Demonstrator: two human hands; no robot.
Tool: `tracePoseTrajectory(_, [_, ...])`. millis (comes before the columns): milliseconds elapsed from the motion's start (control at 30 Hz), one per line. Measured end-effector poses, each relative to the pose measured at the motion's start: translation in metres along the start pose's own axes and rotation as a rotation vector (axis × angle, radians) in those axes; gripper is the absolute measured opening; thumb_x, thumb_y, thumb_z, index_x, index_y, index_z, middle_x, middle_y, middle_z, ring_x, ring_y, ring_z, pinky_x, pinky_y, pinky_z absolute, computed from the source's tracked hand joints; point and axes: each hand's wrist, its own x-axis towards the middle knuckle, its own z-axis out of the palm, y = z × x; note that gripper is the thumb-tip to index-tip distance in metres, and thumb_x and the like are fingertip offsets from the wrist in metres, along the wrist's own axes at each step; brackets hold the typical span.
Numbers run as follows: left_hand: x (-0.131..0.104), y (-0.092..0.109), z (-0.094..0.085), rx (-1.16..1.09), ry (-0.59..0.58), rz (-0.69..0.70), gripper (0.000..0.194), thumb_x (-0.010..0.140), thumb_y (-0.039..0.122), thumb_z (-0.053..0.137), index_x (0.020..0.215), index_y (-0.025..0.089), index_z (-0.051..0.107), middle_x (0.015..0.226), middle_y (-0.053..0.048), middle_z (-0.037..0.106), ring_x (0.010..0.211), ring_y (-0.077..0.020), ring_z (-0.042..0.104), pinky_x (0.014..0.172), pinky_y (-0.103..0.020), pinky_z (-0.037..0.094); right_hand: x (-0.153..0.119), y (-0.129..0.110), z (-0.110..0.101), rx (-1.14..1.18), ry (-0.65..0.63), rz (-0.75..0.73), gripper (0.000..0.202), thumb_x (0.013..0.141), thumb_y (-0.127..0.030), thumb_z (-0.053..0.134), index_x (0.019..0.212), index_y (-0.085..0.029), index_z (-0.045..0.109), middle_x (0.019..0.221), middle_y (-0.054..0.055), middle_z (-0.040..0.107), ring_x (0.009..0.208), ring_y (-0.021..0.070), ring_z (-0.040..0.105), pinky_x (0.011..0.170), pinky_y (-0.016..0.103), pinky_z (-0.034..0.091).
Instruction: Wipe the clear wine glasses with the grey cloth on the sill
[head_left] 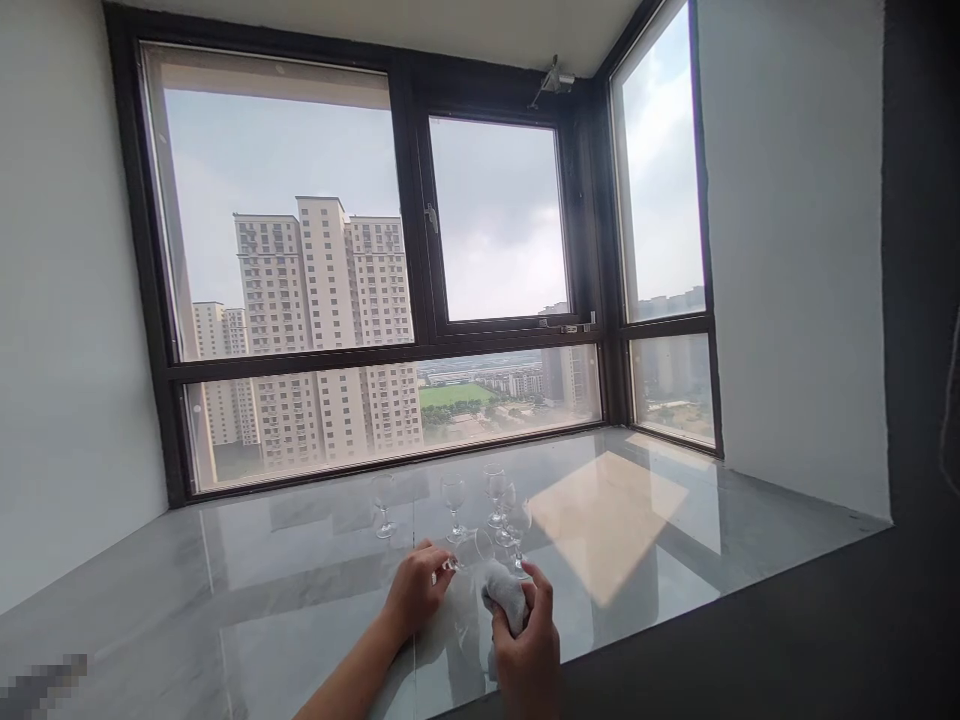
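Note:
My left hand (421, 588) pinches a clear stemmed glass (474, 547) near its foot. The glass is tipped sideways, its bowl pointing right. In my right hand (529, 635) is a bunched grey cloth (504, 592), gripped between thumb and fingers just below the bowl. Whether cloth and glass touch I cannot tell. Beyond my hands, more stemmed glasses stand upright on the sill: one at the left (385, 505), one in the middle (453, 503), and a close group at the right (496, 492), partly overlapping one another.
The glossy grey marble sill (300, 590) carries a bright patch of reflected light (609, 525) at the right. Dark-framed windows (420, 230) rise behind it, with tall buildings (322, 330) outside. White walls (795, 250) close off both sides. The sill's front edge (720, 598) runs along the lower right.

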Motion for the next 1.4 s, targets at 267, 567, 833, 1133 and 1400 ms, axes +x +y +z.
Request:
tracePoseTrajectory(267, [0.004,-0.01,0.002,-0.055,0.078,-0.123,0.026,0.089,0.039,0.058,0.078,0.023,0.074,0.078,-0.004,0.063,0.082,-0.0212,0.057,0.084,-0.034,0.043,-0.002,0.001,0.005,-0.016,0.041,-0.02,0.052,0.081,-0.041,0.054,0.13,-0.026,0.045,0.097,0.007,0.07,0.08,0.0261,0.071,0.067,0.032,0.053])
tracePoseTrajectory(567, [0.007,-0.021,0.012,-0.338,-0.028,-0.255,0.034,0.085,0.047,0.057,0.074,0.019,0.072,0.083,-0.006,0.074,0.083,-0.0222,0.066,0.078,-0.029,0.047,-0.004,0.005,0.014,-0.064,0.089,-0.082,0.048,0.082,-0.037,0.049,0.128,-0.026,0.048,0.093,0.006,0.071,0.077,0.0273,0.071,0.065,0.033,0.053])
tracePoseTrajectory(833, [0.007,-0.018,0.011,-0.391,-0.108,-0.331,0.026,0.077,0.041,0.061,0.082,0.019,0.072,0.086,-0.005,0.076,0.087,-0.024,0.068,0.084,-0.033,0.05,-0.004,0.001,0.01,-0.095,0.051,-0.071,0.049,0.08,-0.032,0.049,0.129,-0.025,0.047,0.094,0.005,0.071,0.079,0.0271,0.071,0.065,0.032,0.052])
tracePoseTrajectory(1133, [0.005,-0.009,0.001,-0.425,-0.059,-0.244,0.014,0.079,0.027,0.06,0.09,0.02,0.065,0.091,-0.005,0.072,0.084,-0.0193,0.065,0.082,-0.032,0.051,-0.004,0.009,0.013,-0.116,0.028,-0.026,0.048,0.082,-0.037,0.05,0.129,-0.027,0.049,0.098,0.008,0.072,0.084,0.0294,0.073,0.064,0.033,0.054])
tracePoseTrajectory(1400, [-0.004,-0.015,0.006,-0.278,-0.149,-0.096,0.033,0.081,0.032,0.064,0.113,0.03,0.073,0.137,-0.009,0.059,0.127,-0.0272,0.052,0.111,-0.044,0.039,-0.003,0.016,0.017,-0.068,0.072,-0.083,0.047,0.081,-0.034,0.052,0.126,-0.023,0.051,0.096,0.009,0.072,0.088,0.0285,0.073,0.069,0.032,0.055])
